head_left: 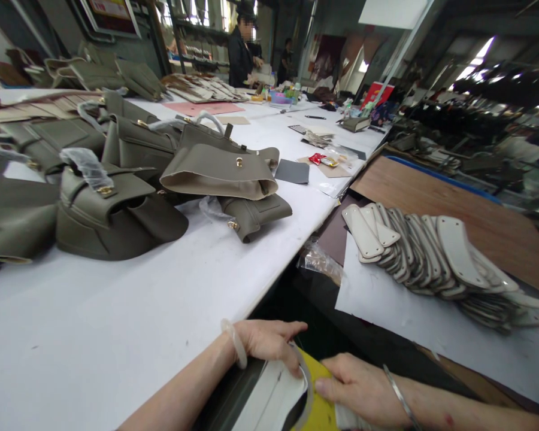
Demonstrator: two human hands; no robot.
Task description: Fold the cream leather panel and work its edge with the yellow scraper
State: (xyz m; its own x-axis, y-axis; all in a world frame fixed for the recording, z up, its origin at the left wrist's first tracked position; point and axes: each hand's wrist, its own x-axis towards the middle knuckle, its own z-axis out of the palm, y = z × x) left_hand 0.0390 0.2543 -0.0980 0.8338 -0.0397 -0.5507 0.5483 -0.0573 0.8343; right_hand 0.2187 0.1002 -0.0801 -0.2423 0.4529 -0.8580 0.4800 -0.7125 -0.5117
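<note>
At the bottom of the head view, my left hand (pixel 272 347) grips the top edge of a white panel (pixel 269 395) marked with a thin dark line. Its thumb is bent down on the panel and one finger points out to the right. My right hand (pixel 357 386) is closed on a yellow sheet-like piece (pixel 317 401) with a curved grey edge, right beside the white panel. The fingertips behind the yellow piece are hidden. Below the left wrist lies a dark olive surface, partly cut off by the frame.
Olive handbag bodies (pixel 117 221) with wrapped handles lie on the white table (pixel 117 323) at left. On the right, pale strap-like pieces (pixel 458 248) with holes are heaped on white paper (pixel 377 299) beside a brown board (pixel 453 209). A person (pixel 240 54) stands at the far end.
</note>
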